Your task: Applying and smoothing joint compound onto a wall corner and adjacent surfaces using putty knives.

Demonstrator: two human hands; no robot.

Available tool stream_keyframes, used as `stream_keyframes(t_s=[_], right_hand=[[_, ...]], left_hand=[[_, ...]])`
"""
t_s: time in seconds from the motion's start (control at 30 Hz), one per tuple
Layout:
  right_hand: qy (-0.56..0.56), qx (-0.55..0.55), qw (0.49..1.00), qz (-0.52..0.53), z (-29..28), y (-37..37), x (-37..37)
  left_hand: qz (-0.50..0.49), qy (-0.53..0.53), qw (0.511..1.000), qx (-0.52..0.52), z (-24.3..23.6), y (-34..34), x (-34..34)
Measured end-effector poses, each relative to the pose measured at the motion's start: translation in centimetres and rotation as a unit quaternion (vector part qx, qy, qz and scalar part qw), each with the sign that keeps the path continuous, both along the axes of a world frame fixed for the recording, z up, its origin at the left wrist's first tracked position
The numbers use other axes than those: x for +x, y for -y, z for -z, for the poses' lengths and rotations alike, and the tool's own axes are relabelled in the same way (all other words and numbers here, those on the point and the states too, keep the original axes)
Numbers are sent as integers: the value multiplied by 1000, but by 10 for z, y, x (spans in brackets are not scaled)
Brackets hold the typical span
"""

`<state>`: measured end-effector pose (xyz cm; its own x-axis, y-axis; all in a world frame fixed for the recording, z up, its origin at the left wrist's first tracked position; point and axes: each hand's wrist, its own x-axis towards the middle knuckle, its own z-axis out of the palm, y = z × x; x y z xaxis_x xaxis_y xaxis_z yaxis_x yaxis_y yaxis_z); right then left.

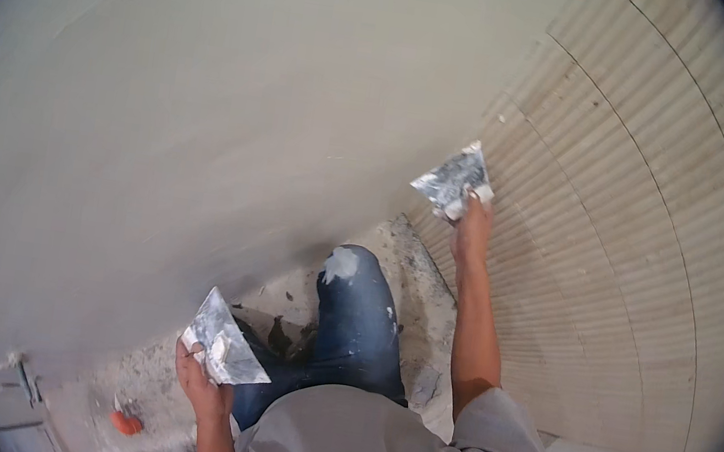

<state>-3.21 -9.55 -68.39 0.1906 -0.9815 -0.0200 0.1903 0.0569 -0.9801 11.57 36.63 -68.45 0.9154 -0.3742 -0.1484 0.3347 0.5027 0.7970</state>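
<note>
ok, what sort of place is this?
Likely a room under renovation: smooth grey wall, rough, stained floor, and a white-smeared metal blade in the right hand.

Silver scrapers (454, 180), beige striped wall (609, 214), blue jeans (359, 327)

No lettering, number or sign can be read on the white-smeared silver metal scraper (239, 349) at lower left, the similar scraper (456, 177) near centre, the smooth pale-grey wall (213, 103) or ribbed beige panelling (622, 216).
</note>
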Motion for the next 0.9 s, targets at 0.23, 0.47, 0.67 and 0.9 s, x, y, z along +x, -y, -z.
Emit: stream_keyframes(t_s=[0.23,0.47,0.67,0.9], right_hand=[[25,94,993,-60,-38,37,-1],[-10,109,992,-69,-45,56,10],[-26,137,989,-48,-50,72,12],[-48,114,990,-71,-61,87,23]], left_hand=[[31,-9,999,25,1,-9,3],[24,-39,998,31,-9,-8,6],[53,-28,998,19,-4,-8,6],[55,-30,998,-6,2,-9,8]])
